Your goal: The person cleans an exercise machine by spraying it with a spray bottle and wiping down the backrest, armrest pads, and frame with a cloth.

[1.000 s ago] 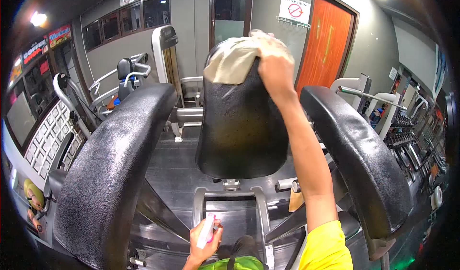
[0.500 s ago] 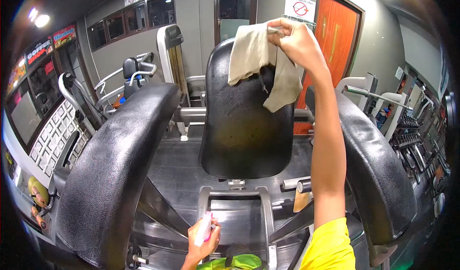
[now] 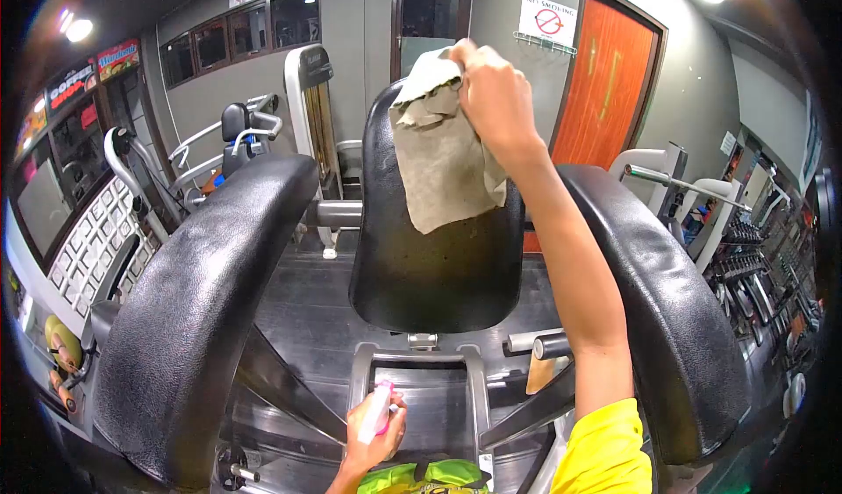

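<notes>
My right hand point(image 3: 494, 99) is closed on the upper edge of a beige cloth point(image 3: 447, 165), which hangs down in front of the black padded backrest point(image 3: 430, 275). Whether the cloth touches the pad I cannot tell. Low in view, my left hand point(image 3: 377, 433) is wrapped round a small white and pink spray bottle point(image 3: 377, 411). That hand is above the grey metal frame point(image 3: 421, 354) of the machine, apart from the backrest.
Long black pads stand on the left point(image 3: 210, 301) and the right point(image 3: 667, 318) of the backrest. A weight-stack machine point(image 3: 311, 99) is behind it. An orange door point(image 3: 610, 82) and a no-smoking sign point(image 3: 549, 22) are at the back. Dumbbell racks point(image 3: 745, 266) line the right side.
My right hand has moved left and slightly down with the cloth, which now hangs more spread out over the backrest's upper middle. My left hand keeps the spray bottle in nearly the same place.
</notes>
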`<state>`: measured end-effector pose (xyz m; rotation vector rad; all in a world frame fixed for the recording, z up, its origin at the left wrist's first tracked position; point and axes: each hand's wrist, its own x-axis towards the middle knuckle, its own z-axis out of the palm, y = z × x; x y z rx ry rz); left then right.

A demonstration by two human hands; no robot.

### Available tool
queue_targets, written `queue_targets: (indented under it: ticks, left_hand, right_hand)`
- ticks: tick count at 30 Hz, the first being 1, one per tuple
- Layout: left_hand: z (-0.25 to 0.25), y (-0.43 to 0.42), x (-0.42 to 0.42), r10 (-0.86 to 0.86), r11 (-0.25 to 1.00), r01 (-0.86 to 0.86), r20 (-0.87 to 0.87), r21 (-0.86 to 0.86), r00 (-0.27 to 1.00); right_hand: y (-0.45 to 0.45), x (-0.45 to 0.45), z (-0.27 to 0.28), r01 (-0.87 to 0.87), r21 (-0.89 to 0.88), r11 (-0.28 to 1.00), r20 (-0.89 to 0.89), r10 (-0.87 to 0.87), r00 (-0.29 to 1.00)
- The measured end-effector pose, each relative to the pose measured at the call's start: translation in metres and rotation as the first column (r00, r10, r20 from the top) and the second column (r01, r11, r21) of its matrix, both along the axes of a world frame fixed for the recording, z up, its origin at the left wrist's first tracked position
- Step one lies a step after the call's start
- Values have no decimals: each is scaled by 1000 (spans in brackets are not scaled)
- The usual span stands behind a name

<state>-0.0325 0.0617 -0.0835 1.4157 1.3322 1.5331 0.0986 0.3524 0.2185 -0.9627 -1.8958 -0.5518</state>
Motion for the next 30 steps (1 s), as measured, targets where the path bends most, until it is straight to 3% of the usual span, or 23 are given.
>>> queue_targets:
  ticks: [1, 3, 5, 7, 9, 11, 12, 15, 16, 17, 19, 21, 23, 26, 28, 30]
  left_hand:
    - [0, 0, 2, 2, 1000, -2, -2, -1, 1000]
    - [1, 2, 5, -16, 1000, 16, 1, 20, 1000]
    - [1, 4, 9, -19, 1000, 19, 9, 25, 1000]
    - [0, 5, 11, -25, 999, 25, 11, 32, 1000]
    - [-4, 8, 10, -56, 998, 55, 26, 32, 998]
    - [-9, 13, 8, -64, 998, 62, 81, 25, 995]
    - [-10, 16, 6, -65, 997, 62, 57, 49, 996]
    - [-10, 20, -3, -71, 994, 72, -24, 77, 997]
    - [-10, 21, -5, -74, 993, 79, -63, 86, 995]
    - [-11, 22, -9, -77, 993, 83, -67, 85, 995]
    - [-12, 24, -15, -69, 997, 69, 4, 46, 998]
    - [-13, 26, -19, -85, 996, 84, 34, 29, 996]
    - [-21, 31, -24, -48, 985, 59, -71, 163, 996]
    - [-20, 31, -31, -150, 976, 157, -55, 149, 987]
    - [-26, 31, -32, -132, 978, 140, -64, 157, 989]
    - [-29, 29, -33, -114, 979, 125, -75, 161, 991]
  right_hand:
    - [1, 0, -8, -2, -1, 1000, -2, 2, 1000]
    - [3, -1, -25, -87, 223, 971, 72, 72, 995]
    - [-3, -8, -42, -80, 142, 987, 44, 75, 996]
    - [-3, -14, -59, 95, 408, 908, 18, -112, 993]
    - [1, -12, -59, 125, 330, 936, 44, -147, 988]
    - [12, -11, -50, 276, 169, 946, 19, -283, 959]
    - [15, -17, -46, 248, 259, 933, -90, -232, 969]
    - [18, -41, -40, 105, 228, 968, -125, -78, 989]
    - [12, -54, -40, 34, 297, 954, -77, -12, 997]
    - [5, -67, -41, 73, 234, 970, 49, -86, 995]
    - [6, -87, -53, -153, 298, 942, 281, 66, 957]
    - [6, -99, -63, -194, 373, 908, 410, 26, 912]
    - [7, -89, -63, -166, 406, 899, 386, -3, 922]
    - [18, -50, -59, -47, 523, 851, 216, -79, 973]
    - [21, -14, -59, 37, 420, 907, 39, -59, 998]
    - [25, 19, -63, 189, 420, 888, -111, -157, 981]
